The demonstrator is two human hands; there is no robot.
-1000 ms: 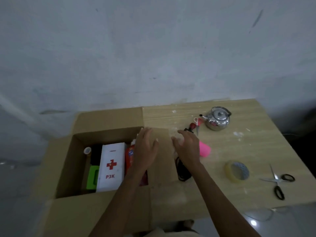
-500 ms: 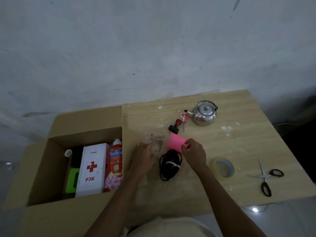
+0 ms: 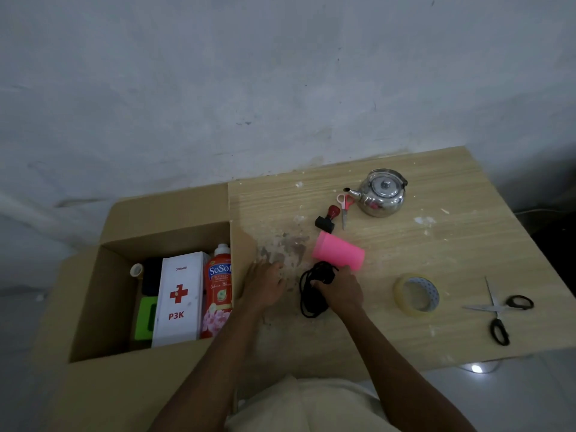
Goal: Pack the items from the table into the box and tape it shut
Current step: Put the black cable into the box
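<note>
Now your right hand point(image 3: 339, 291) grips the cord point(image 3: 307, 294), with fingers curled over the top of the black bundle. The cord lies on the table point(image 3: 436, 244), right of the box point(image 3: 168, 235) and a little apart from it.

Your left hand point(image 3: 265, 286) lies palm down, fingers loosely spread and holding nothing, just beside the box's right wall. I cannot tell whether it presses a folded-out flap or bare table.

The pink cup point(image 3: 338, 251) lies on its side just beyond the cord, close to your right fingers. Farther right of the box sits the tape point(image 3: 416, 294), and beyond it the scissors point(image 3: 498, 310), blades open. Toward the wall, well away from the box, stands the kettle point(image 3: 383, 193). The small scissors point(image 3: 343, 208) and the stamp point(image 3: 327, 219) lie between it and the cup.

Inside the box a white case point(image 3: 179, 297) with a red cross stands upright, and a bottle point(image 3: 218, 291) is wedged between it and the right wall. A green block point(image 3: 146, 316) and a small roll point(image 3: 136, 270) sit on the case's other side.
</note>
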